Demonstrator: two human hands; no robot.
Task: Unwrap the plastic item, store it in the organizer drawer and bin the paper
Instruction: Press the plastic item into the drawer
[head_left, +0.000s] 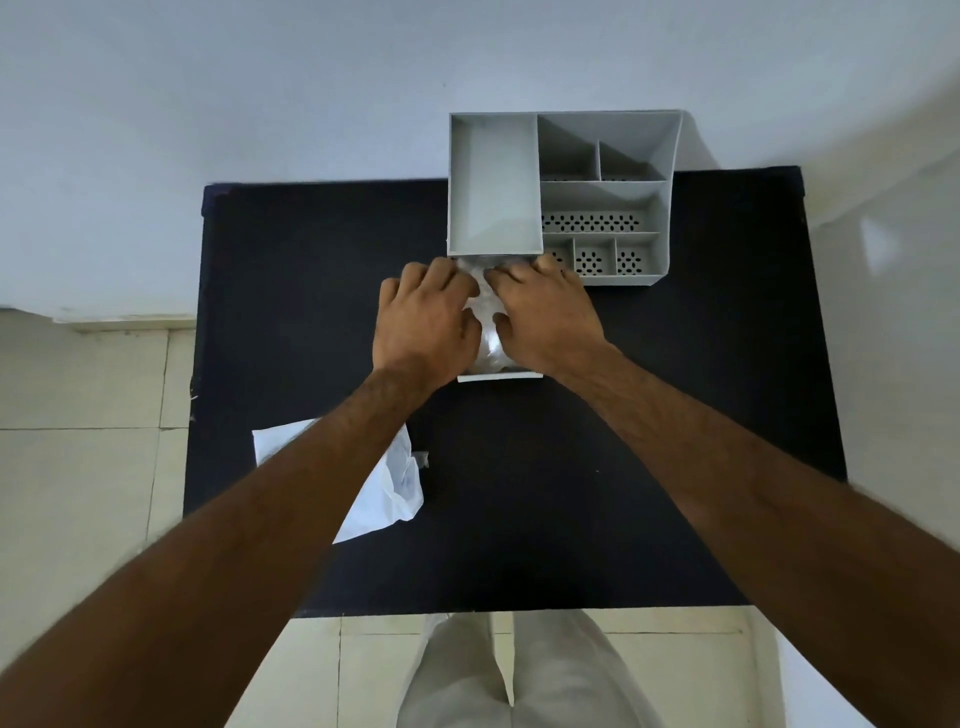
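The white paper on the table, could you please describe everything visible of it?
The white paper lies loose and crumpled on the black table, near its front-left edge. It looks thin, with creases and a raised, curled right side. The left forearm crosses above it, hiding its middle. Neither hand touches it; both are at the drawer.

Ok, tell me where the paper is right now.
The white paper lies on the black table, near its front left, partly under the left forearm, well short of the grey organizer.
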